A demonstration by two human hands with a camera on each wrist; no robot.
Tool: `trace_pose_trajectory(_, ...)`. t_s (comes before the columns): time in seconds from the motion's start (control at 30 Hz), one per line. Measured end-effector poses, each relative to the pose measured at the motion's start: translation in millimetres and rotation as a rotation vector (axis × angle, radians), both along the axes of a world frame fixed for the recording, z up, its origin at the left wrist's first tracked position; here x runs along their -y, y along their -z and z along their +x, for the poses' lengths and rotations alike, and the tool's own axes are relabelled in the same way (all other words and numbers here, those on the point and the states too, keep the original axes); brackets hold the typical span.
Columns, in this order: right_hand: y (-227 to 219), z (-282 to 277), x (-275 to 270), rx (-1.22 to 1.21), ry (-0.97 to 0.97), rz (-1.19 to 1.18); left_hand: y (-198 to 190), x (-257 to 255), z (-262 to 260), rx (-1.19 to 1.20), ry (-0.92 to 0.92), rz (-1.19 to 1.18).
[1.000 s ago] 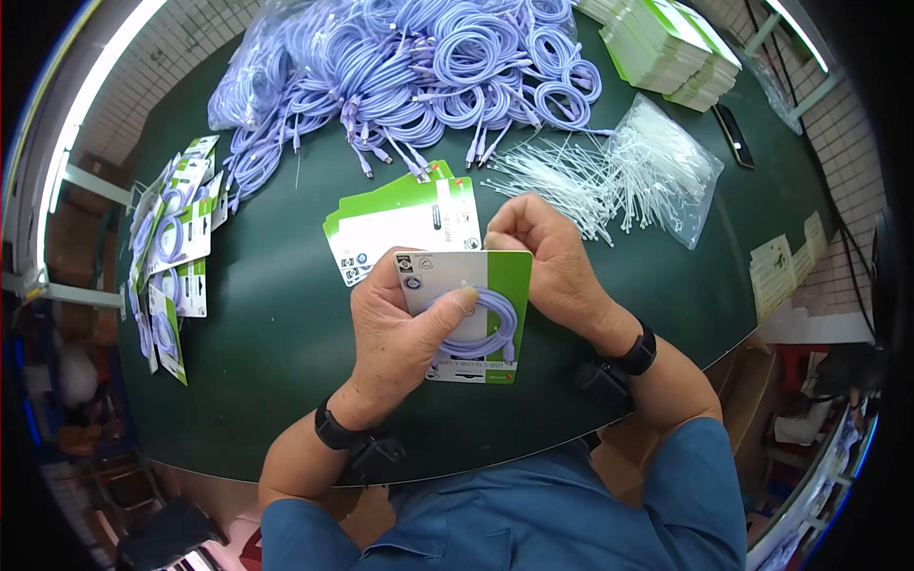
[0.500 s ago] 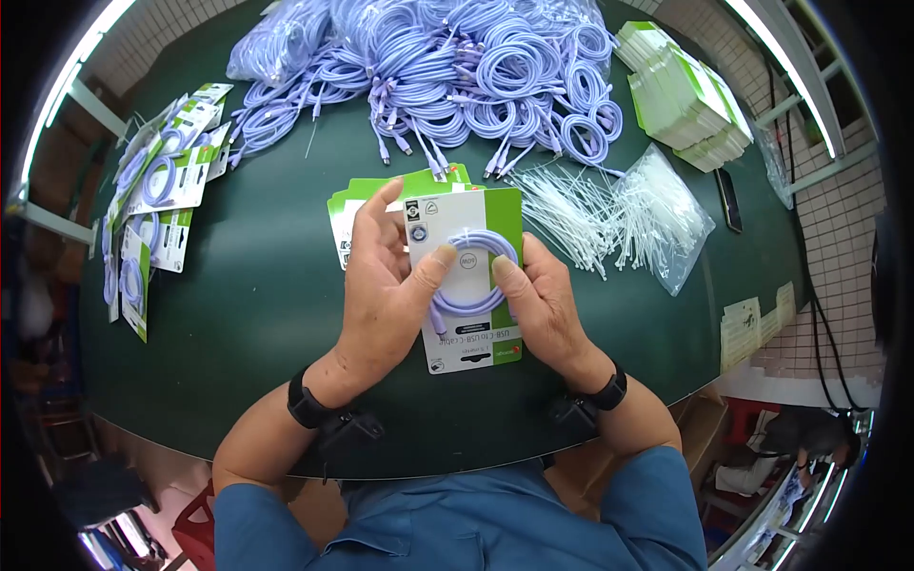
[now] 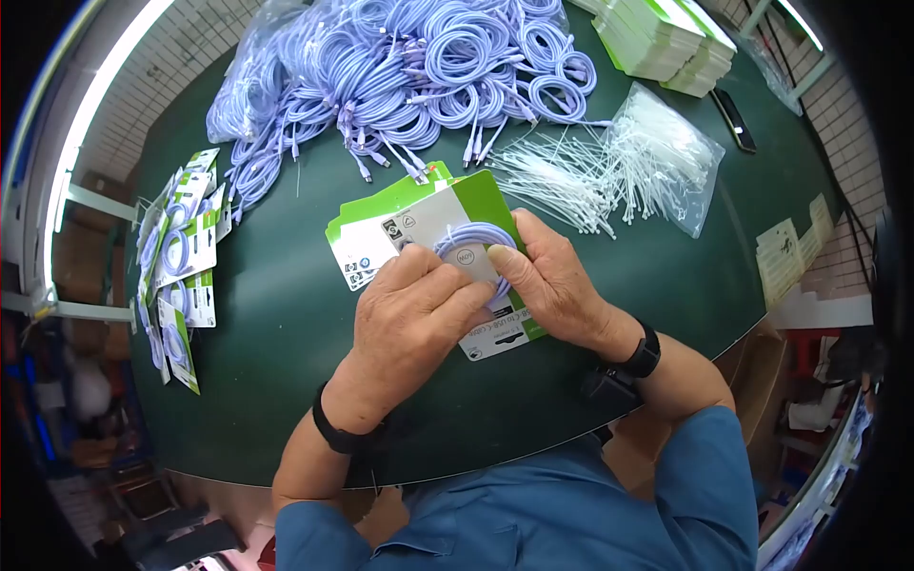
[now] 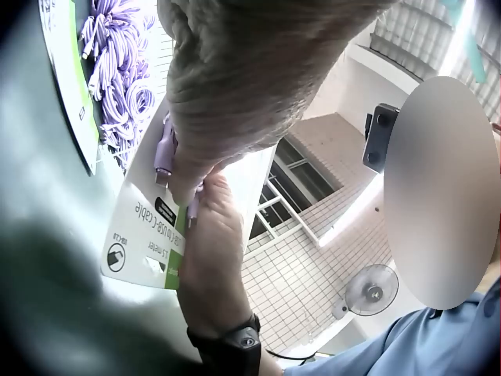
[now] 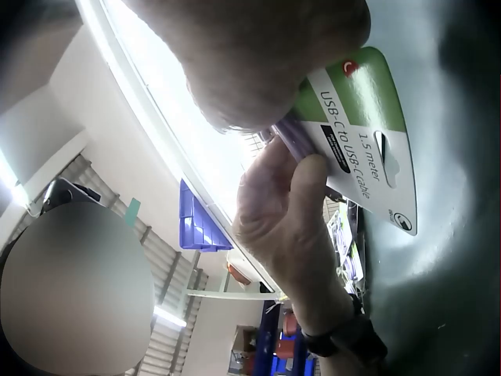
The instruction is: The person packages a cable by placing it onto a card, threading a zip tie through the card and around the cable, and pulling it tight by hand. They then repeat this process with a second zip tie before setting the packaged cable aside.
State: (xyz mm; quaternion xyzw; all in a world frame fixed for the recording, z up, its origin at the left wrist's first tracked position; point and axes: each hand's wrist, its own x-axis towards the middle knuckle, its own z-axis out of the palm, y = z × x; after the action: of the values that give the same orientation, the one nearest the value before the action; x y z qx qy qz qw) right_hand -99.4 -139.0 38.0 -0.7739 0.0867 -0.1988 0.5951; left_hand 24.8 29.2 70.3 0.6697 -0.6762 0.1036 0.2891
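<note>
A green-and-white packaging card [image 3: 502, 339] is held tilted above the table, with a coiled lilac USB-C cable [image 3: 481, 233] against its printed face. My right hand [image 3: 557, 285] grips the card's right edge, its thumb lying over the coil. Across the card's left part my left hand [image 3: 414, 306] bends its fingers and pinches the cable at the coil's lower side. The right wrist view shows the cable [image 5: 294, 139] between that thumb and fingers. One plug [image 4: 163, 157] of the cable shows against the card in the left wrist view. More cards [image 3: 357, 238] lie flat just behind.
Lilac cables [image 3: 381, 76] are heaped at the back. White cable ties [image 3: 562, 181] spill from a clear bag [image 3: 685, 162] at right. Stacked cards [image 3: 657, 43] and a phone [image 3: 735, 124] sit beyond. Carded cables [image 3: 195, 247] are piled at left.
The right hand came from behind the card to its right edge. The left hand shifted from holding the card's left side to pinching the cable, and the card tilted.
</note>
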Motion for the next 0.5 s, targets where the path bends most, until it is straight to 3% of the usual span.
trace_pose_trajectory(0.2,5.9,5.1,-5.7,0.061,0.047,0.044,10.0,1.5,0.2,-0.051,-0.047,-0.033)
trace_pose_trajectory(0.5,12.1,1.6,-4.4,-0.07,0.045,0.07,32.3,4.5,1.2,-0.171,-0.064,-0.168)
